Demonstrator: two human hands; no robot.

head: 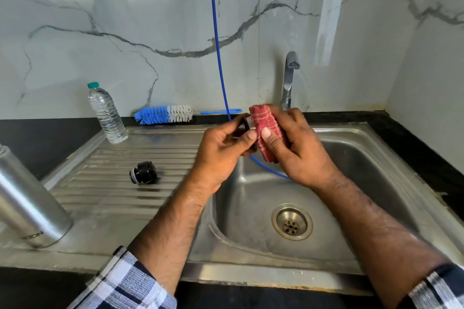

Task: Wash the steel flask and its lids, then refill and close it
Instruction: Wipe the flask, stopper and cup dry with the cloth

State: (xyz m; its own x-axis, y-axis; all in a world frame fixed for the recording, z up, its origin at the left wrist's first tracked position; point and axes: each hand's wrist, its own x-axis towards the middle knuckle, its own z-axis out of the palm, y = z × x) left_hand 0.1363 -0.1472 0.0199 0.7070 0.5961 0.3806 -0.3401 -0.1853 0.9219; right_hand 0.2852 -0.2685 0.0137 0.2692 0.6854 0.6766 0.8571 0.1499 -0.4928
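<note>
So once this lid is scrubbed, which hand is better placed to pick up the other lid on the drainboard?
Left, probably. The black lid lies on the drainboard left of the basin, on the left hand's side. The right hand grips the red scrubber and would have to cross over.

Bright, even daylight-like illumination. Glare streak on marble wall (329,15) toward 1 o'clock; softer window reflections toward 11 o'clock. Steel sink (351,173) shows diffuse sheen, only faint shadows under the forearms. Wide-angle distortion bows edges; steel flask (30,206) at 8 o'clock leans and is slightly blurred. Centre reasonably sharp.
</note>
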